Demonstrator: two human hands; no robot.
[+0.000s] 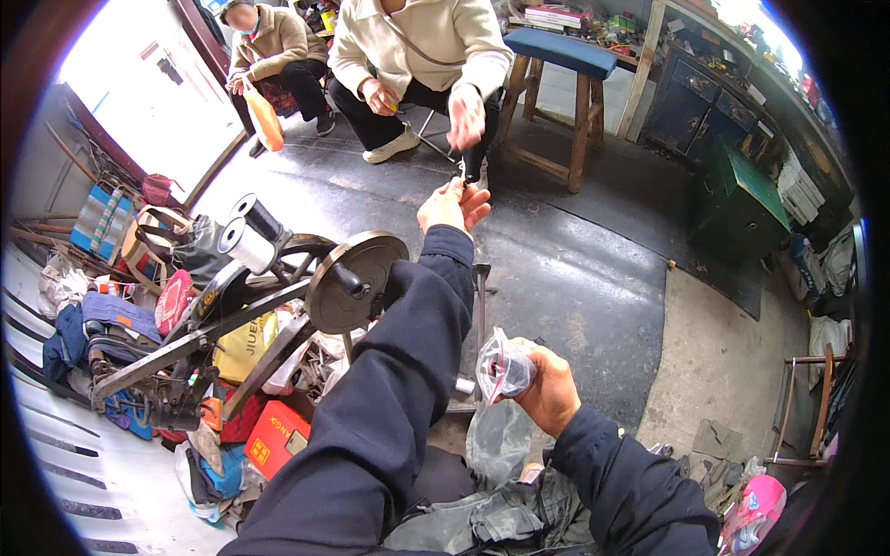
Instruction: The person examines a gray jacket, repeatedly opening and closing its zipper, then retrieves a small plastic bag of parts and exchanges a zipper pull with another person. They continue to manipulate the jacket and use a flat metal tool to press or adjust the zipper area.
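My left hand [451, 206] reaches far forward, toward a seated person's open hand [466, 117]. Its thumb and forefinger are pinched together at a small dark thing that I cannot make out, while the other fingers stick out to the right. Closer in, my right hand [549, 387] grips a small clear zip bag [505, 367] with a red line along its mouth. What lies inside the bag is hard to tell. Left of my left forearm stands a hand-cranked sewing machine [297, 278] with a large wheel [357, 281] and thread spools [248, 243] on top.
A second person [278, 46] sits at the back left with an orange bag [263, 119]. A blue-topped wooden stool [562, 57] stands behind, a green box [739, 204] at the right. Bags, cloth and a red box [275, 437] crowd the floor at left. A grey-green cloth [491, 510] covers my lap.
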